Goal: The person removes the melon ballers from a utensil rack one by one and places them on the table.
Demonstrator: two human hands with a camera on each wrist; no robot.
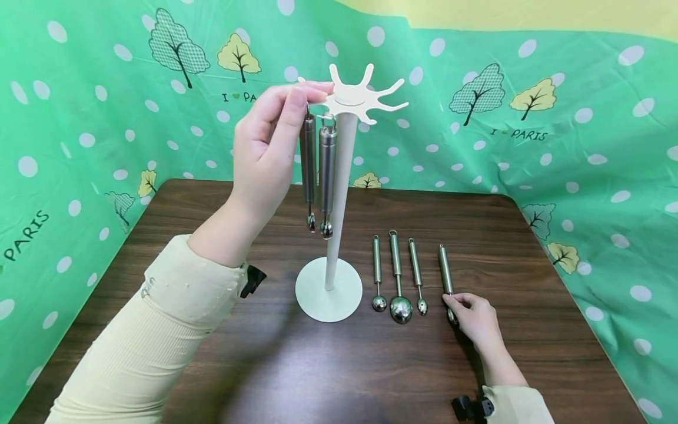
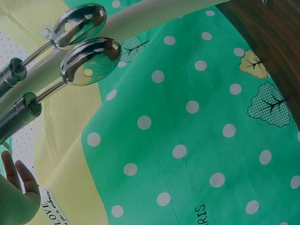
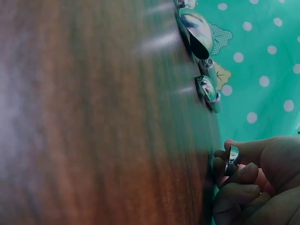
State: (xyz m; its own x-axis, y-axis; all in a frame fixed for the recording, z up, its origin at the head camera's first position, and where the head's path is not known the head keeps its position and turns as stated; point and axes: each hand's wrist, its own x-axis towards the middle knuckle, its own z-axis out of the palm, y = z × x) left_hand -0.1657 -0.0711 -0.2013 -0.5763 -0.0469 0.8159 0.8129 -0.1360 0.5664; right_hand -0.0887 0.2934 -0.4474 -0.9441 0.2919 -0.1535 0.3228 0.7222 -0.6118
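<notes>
Steel scoop point(image 1: 446, 277) — bowl hidden under right hand point(image 1: 475, 318).

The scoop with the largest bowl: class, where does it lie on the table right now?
In the head view the largest scoop lies right of the white stand's base, second in the row of four, between two smaller scoops.

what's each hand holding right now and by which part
The left hand pinches the top end of a hanging scoop at the white rack. The right hand pinches the rightmost scoop at its bowl end, on the table.
</notes>
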